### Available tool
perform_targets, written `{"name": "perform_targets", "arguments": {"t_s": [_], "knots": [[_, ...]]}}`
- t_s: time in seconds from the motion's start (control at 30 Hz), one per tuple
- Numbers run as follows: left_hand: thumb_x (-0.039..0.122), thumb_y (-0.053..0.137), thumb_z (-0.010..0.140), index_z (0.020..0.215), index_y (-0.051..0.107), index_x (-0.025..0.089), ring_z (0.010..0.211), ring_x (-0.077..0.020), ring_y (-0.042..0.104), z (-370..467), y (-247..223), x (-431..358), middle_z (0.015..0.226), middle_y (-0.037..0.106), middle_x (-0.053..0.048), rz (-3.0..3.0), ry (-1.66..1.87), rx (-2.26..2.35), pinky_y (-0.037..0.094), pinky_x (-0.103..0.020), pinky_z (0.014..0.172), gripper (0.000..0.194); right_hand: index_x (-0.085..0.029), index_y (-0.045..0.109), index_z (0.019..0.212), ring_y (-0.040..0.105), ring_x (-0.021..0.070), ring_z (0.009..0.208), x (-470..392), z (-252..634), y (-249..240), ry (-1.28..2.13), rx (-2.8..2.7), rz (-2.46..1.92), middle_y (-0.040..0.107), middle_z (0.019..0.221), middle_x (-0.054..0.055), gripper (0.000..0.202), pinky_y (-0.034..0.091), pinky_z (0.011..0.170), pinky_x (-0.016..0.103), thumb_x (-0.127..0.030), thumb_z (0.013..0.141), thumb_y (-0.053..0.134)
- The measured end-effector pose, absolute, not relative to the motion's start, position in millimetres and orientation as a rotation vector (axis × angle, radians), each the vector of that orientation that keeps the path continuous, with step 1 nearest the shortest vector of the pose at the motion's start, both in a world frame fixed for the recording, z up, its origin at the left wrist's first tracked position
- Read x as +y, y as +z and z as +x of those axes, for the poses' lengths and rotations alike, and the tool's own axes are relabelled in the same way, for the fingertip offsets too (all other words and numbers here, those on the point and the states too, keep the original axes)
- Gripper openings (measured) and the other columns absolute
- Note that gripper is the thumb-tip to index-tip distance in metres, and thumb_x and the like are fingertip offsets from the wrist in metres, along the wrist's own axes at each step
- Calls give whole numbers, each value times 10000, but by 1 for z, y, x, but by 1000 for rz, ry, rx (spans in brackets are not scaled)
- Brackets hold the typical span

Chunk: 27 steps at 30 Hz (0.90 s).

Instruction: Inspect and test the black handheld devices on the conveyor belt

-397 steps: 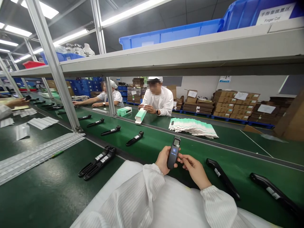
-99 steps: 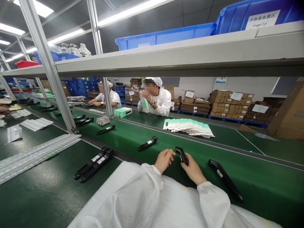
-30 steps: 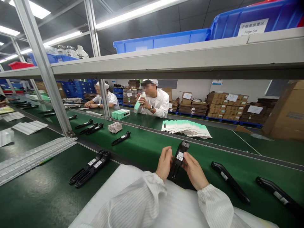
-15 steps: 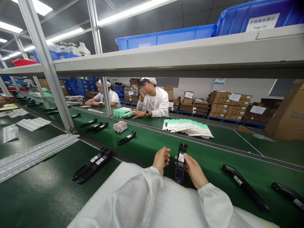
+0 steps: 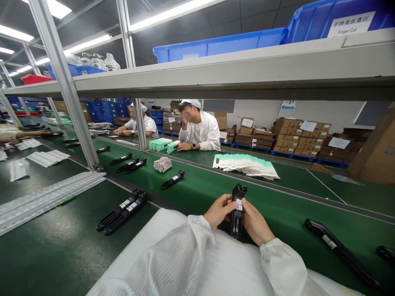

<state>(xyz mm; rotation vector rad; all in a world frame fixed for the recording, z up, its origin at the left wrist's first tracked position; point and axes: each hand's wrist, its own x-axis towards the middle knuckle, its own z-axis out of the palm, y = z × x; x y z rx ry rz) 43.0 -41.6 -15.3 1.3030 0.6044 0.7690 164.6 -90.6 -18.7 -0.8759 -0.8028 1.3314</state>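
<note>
Upright in front of me stands a long black plastic housing (image 5: pixel 236 222) with an angled head and white labels, held between both hands. My left hand (image 5: pixel 219 210) is closed on its left side, thumb by the label. My right hand (image 5: pixel 255 222) grips it from the right, fingers partly hidden behind it. The white padded surface (image 5: pixel 228 263) lies below my sleeves. Two similar black housings (image 5: pixel 123 211) lie side by side on the table to the left, and another housing (image 5: pixel 339 250) lies on the green belt to the right.
More black housings (image 5: pixel 173 179) and a crumpled pale cloth (image 5: pixel 162 164) lie along the green belt (image 5: pixel 203 185). Fanned green-and-white cards (image 5: pixel 247 165) lie across it, near a seated co-worker (image 5: pixel 206 127). A shelf (image 5: pixel 216 78) with blue bins (image 5: pixel 222 45) spans overhead; a metal post (image 5: pixel 70 94) stands left.
My left hand has moved right and closed on the housing, which was in my right hand alone. The housing has turned and tilted. The housings on the belt have shifted right.
</note>
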Motion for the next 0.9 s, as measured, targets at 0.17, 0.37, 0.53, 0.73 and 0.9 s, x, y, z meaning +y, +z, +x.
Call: {"name": "perform_targets", "arguments": {"t_s": [0.17,0.37,0.53,0.73,0.9], "knots": [[407,610,706,1106,511,226,648,-76,482,39,-13,-39,757,488,21,1276,733,515,365,-170,514,450,-191,646,923,612,228,762,-91,166,-18,1303,-811,-884,687,846,64,384,472,652,359,-509,714,589],[428,585,696,1010,549,188,644,-84,513,39,-17,-36,760,529,2,1240,729,673,361,-171,511,396,-173,634,887,618,222,681,-89,171,-18,1239,-828,-1025,677,743,59,433,463,631,345,-557,704,561],[436,568,696,924,551,162,594,-64,494,40,-21,-33,817,548,-18,1275,756,898,324,-161,464,357,-182,610,809,599,199,622,-80,192,-31,909,-1029,-1521,665,742,47,414,444,612,317,-568,717,488],[379,558,699,861,576,153,564,-63,493,41,-27,-32,780,559,-17,1358,727,908,324,-164,441,279,-152,558,1079,549,299,966,-75,220,-52,283,-1579,-2116,605,1039,142,363,412,808,399,-278,775,405],[342,496,740,884,577,154,558,-78,500,42,-30,-28,768,571,-23,1436,685,908,342,-182,452,250,-124,474,1192,480,325,1063,-78,215,-50,-110,-1594,-2088,492,1238,154,447,416,821,449,-267,785,358]]}}
